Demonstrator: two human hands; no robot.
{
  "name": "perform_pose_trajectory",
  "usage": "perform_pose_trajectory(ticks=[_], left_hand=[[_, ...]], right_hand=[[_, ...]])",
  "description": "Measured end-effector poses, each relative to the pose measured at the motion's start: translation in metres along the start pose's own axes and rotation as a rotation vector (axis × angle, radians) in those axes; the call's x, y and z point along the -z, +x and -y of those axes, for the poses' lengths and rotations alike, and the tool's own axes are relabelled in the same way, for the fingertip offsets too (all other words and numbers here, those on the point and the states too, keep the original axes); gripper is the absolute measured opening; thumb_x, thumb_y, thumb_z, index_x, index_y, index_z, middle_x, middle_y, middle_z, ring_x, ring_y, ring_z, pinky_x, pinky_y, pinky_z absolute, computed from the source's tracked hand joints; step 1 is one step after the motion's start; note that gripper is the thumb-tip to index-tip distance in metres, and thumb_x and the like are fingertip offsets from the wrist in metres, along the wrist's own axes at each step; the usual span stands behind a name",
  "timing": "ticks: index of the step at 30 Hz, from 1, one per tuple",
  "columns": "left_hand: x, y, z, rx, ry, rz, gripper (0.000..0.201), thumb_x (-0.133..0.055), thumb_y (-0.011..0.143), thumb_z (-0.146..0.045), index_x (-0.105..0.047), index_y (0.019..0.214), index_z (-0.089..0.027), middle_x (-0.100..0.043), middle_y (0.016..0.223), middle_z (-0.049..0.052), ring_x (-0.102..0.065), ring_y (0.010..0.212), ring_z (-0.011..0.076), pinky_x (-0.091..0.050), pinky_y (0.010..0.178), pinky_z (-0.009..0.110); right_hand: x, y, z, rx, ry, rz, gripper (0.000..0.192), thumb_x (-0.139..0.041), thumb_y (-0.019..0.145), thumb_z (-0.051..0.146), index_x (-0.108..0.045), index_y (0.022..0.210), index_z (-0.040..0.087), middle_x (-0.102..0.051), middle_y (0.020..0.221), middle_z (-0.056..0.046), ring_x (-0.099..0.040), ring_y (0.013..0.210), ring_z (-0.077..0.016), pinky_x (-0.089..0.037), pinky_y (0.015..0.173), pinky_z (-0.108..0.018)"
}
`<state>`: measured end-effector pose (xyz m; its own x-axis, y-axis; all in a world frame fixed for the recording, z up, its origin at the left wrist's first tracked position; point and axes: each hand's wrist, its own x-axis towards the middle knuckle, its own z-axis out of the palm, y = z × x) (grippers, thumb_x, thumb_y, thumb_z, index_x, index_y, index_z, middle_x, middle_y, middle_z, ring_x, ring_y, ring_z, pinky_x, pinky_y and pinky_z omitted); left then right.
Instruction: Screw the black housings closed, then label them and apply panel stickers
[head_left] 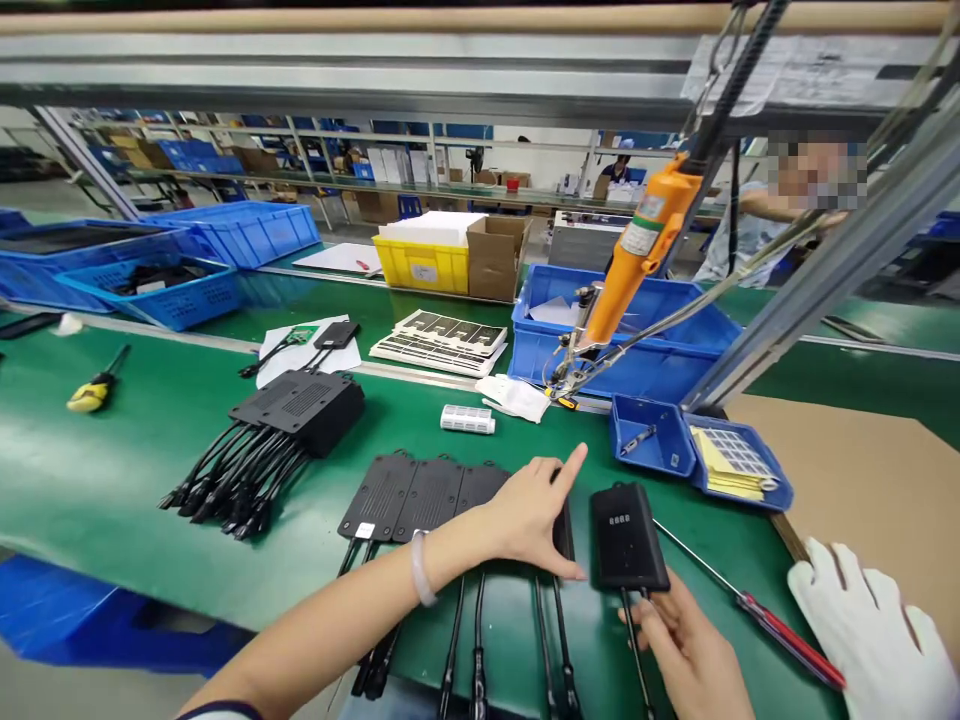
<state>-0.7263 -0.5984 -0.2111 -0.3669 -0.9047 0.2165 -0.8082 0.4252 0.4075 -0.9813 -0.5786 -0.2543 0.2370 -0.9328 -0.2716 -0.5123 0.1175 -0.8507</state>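
Observation:
My right hand is closed around the lower end of a black plastic box with cables, fingers behind it and thumb by the cables. Small light marks show on the box's face. My left hand has its thumb and index finger spread apart, over another black box that it partly hides. That box ends a row of similar black boxes, which lie side by side with cables toward me. A screwdriver with a red handle lies to the right of my right hand.
A white glove is at the right edge; I cannot tell if a hand fills it. Stacked black boxes and a yellow screwdriver lie left. An orange power screwdriver hangs before a blue bin. Small blue trays stand right.

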Motion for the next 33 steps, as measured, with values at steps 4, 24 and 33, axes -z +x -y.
perform_pose_trajectory(ticks=[4, 24, 33], left_hand=[[0.014, -0.026, 0.013, 0.034, -0.349, -0.08, 0.15, -0.089, 0.055, -0.053, 0.021, 0.153, -0.021, -0.038, 0.143, 0.021, -0.044, 0.132, 0.0347, -0.047, 0.102, 0.047], [0.055, -0.072, 0.036, 0.182, -0.162, 0.078, 0.141, -0.086, 0.061, -0.041, 0.019, 0.153, -0.025, -0.022, 0.154, 0.022, -0.032, 0.14, 0.0403, -0.04, 0.108, 0.053], [0.053, -0.104, 0.072, 0.214, 0.055, 0.274, 0.152, -0.091, 0.058, -0.046, 0.031, 0.147, -0.031, -0.008, 0.162, 0.02, -0.003, 0.148, 0.0463, -0.008, 0.114, 0.069]], right_hand=[[-0.006, 0.0, -0.012, -0.029, 0.233, 0.005, 0.094, -0.056, 0.077, 0.069, -0.028, 0.148, 0.014, -0.069, 0.111, -0.015, -0.07, 0.099, -0.0283, -0.06, 0.08, -0.036], [-0.004, 0.0, -0.013, 0.192, -0.171, -0.337, 0.052, -0.053, 0.083, 0.062, -0.068, 0.113, 0.022, -0.064, 0.085, -0.004, -0.057, 0.061, -0.012, -0.048, 0.05, -0.021], [-0.004, 0.003, -0.016, 0.155, -0.244, -0.314, 0.056, -0.052, 0.079, 0.066, -0.069, 0.112, 0.023, -0.065, 0.082, -0.003, -0.054, 0.052, -0.0102, -0.047, 0.047, -0.021]])
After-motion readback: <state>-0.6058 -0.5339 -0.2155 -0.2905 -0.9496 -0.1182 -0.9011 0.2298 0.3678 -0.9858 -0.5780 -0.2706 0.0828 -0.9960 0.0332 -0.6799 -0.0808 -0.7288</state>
